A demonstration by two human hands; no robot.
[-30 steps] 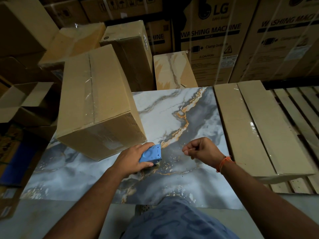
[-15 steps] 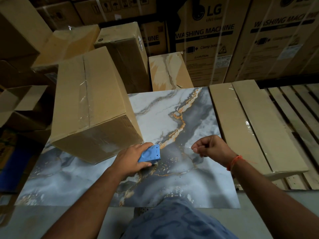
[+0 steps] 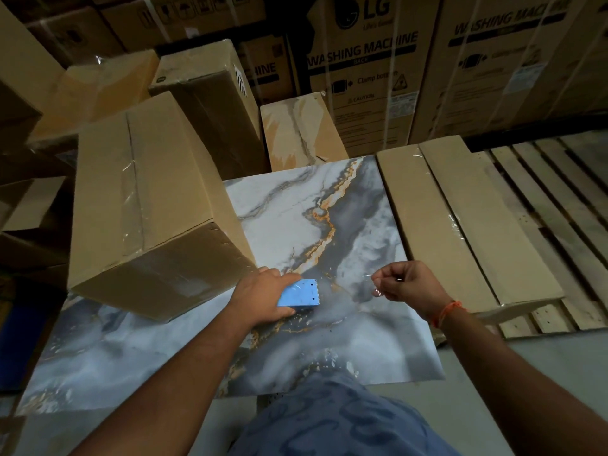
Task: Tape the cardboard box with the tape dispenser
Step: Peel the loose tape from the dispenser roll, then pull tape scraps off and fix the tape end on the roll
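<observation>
A worker's left hand [image 3: 263,299] grips the blue tape dispenser [image 3: 300,293] while the right hand [image 3: 406,284] pinches clear tape [image 3: 375,284] drawn out, ready for the cardboard box [image 3: 144,205] alongside.

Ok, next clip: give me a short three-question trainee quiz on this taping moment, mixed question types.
1. True or false: the blue tape dispenser is in the left hand.
2. Where does the cardboard box with tape along its top seam sit on the marble-patterned table?
A. left of the hands
B. right of the hands
C. under the hands
3. Fill in: the right hand pinches the end of a strip of clear ____ between its fingertips.

Key: 1 true; 2 A; 3 tape.
</observation>
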